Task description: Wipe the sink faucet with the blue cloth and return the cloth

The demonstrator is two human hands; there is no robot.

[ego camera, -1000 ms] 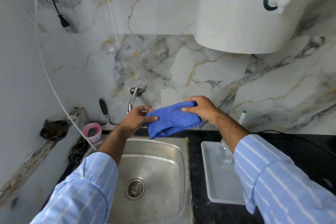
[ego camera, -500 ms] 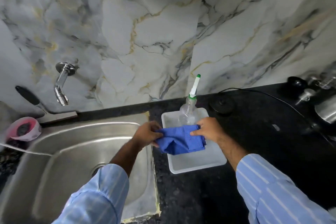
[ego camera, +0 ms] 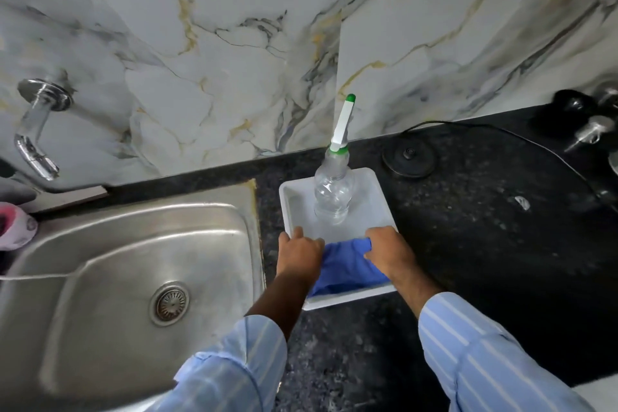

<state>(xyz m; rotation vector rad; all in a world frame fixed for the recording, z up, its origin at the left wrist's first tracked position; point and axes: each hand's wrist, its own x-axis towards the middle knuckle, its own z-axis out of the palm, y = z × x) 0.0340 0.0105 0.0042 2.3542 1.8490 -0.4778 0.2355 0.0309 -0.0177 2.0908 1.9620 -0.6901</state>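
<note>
A: What's at the left?
B: A chrome wall faucet [ego camera: 35, 130] above the steel sink [ego camera: 110, 278].
A: And the hands?
B: Left hand [ego camera: 300, 255] and right hand [ego camera: 388, 252] each grip the folded blue cloth [ego camera: 347, 269], which lies in the white plastic tray [ego camera: 376, 192] beside a clear spray bottle [ego camera: 333, 192].

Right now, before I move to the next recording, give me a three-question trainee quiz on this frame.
1. True or false: the blue cloth lies in the sink.
2. What stands at the far end of the white tray? A) clear spray bottle B) mug C) sponge
3. Fill in: the faucet is mounted on the ___ wall.

Key:
1. False; it is in the tray, with the left hand and right hand on it.
2. A
3. marble
</note>
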